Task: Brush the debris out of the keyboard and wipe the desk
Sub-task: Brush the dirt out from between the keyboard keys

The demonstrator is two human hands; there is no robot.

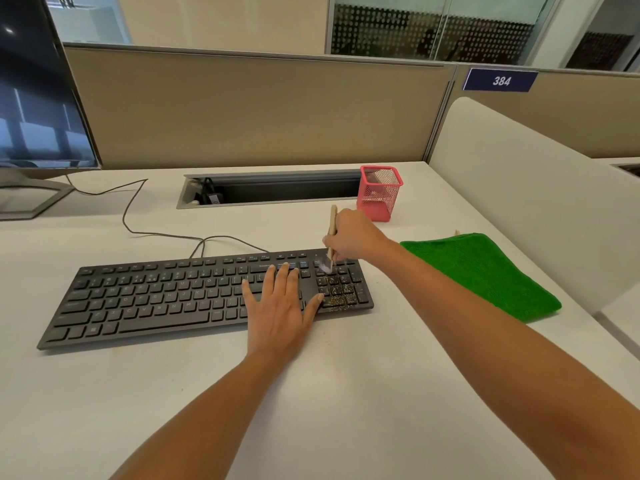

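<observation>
**A:** Entry for the brushing step. How were the hands placed?

**B:** The left hand [280,303] lay flat on the keyboard [156,299]. Its fingers were straight and spread over the keys just left of the number pad, with the thumb at the pad's near corner. The right hand [349,237] was curled round the pale handle of the brush [332,223]. The brush stood almost upright, bristles down on the pad's top rows. The bristles were blurred, so contact with the keys could not be confirmed.

**A:** And the debris?

**B:** The debris [341,296] showed as fine yellowish specks on the middle and lower number-pad keys. It lay on the near side of the bristles, below the right-hand fingers and just right of the left thumb.

**A:** Any notes on technique?

**B:** This is judgement only.
- Short, light strokes in one direction should carry the specks off the near or right edge onto the desk [346,393].
- The bristle tips need to reach into the gaps between keys, not only skim the caps.
- The flat left hand should press enough to stop the board sliding.
- The left thumb sat close to the sweep path and might need to be drawn back.

**A:** Was the wiping started?

**B:** Apparently not. The green cloth [485,271] lay folded on the desk right of the keyboard, apart from both hands.
</observation>
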